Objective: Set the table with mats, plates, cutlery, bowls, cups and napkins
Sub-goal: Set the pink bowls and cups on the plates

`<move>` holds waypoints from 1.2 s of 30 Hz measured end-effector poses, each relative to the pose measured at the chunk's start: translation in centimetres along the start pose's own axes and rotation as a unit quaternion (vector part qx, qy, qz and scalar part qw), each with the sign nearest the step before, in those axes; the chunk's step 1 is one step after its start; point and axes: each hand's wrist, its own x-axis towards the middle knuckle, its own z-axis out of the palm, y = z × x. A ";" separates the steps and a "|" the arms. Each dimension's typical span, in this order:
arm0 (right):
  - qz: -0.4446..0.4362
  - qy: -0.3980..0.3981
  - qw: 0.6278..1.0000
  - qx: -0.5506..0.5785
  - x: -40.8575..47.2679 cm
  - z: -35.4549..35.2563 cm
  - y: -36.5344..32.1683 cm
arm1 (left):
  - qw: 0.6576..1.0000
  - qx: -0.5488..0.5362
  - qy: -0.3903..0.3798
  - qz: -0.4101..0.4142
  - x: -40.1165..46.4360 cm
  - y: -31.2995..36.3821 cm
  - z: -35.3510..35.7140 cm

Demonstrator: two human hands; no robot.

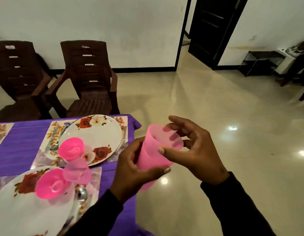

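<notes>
Pink translucent plastic cups, nested in a short stack (156,150), sit in both hands just off the table's near corner, above the glossy cream floor (233,150). From the head view, the left hand (139,166) wraps round the lower cups, thumb across the front. The right hand (195,149) pinches the rim of the topmost cup, thumb on the near side and fingers over the far side.

On the purple tablecloth (20,147) two places show. The far floral placemat (54,130) carries a white plate with red roses (100,133), a bright pink plastic bowl (72,149) on the plate's near edge, and steel cutlery (52,140) to the left of the plate. The near place has a second rose plate (20,210) with another pink bowl (51,183) on it and one pale pink cup (77,172) already standing just beyond it, between the two plates. No napkins are visible. Two dark brown plastic chairs (90,79) stand behind the table.

The step in hand looks like cups: mats, plates, cutlery and bowls appear laid at these places. Next, the right hand probably needs to pull the top cup free while the left hand steadies the others, then stand it beside the far plate. Nested plastic cups can stick, so a slight twist may help.
</notes>
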 end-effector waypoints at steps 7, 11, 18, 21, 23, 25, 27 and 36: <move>0.012 0.034 0.999 0.003 0.1 -10.1 4.5 | 0.999 0.018 -0.002 -0.032 1.3 -2.2 9.8; -0.003 0.068 0.998 -0.005 0.7 -13.9 6.0 | 0.998 0.037 0.012 -0.049 1.3 -3.6 12.6; -0.018 0.073 0.997 -0.026 2.0 -17.6 7.3 | 0.995 0.083 0.010 -0.057 2.5 -2.9 14.7; -0.028 0.072 0.997 -0.026 3.5 -18.7 7.9 | 0.993 0.104 0.009 -0.058 3.7 -3.0 15.8; -0.033 0.076 0.996 -0.036 4.9 -19.5 8.6 | 0.992 0.117 0.012 -0.054 5.1 -3.2 16.6; -0.038 0.084 0.995 -0.046 6.9 -20.5 9.5 | 0.991 0.121 0.014 -0.051 7.1 -3.7 17.5; -0.044 0.092 0.993 -0.064 9.4 -21.2 10.4 | 0.990 0.135 0.018 -0.048 9.4 -4.2 18.1; -0.066 0.056 0.986 -0.140 23.9 -24.9 13.9 | 0.977 0.198 0.040 -0.063 24.9 -7.7 19.0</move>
